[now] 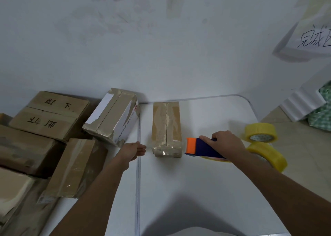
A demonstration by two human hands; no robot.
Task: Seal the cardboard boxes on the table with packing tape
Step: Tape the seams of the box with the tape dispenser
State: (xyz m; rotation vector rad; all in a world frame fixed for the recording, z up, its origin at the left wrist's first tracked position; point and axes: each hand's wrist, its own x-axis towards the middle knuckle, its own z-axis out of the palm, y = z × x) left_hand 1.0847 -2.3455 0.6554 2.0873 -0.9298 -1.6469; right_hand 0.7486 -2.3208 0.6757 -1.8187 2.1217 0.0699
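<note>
Cardboard box (167, 128) sits upright mid-bench (206, 191), its top seam between my two hands. My right hand (226, 143) is wrapped round the tape dispenser (200, 147), just beside the box's near end; my left hand (133, 150) hovers flat and empty on the other side. It looks light and likely to slide, so I'd brace its side while taping.
</note>
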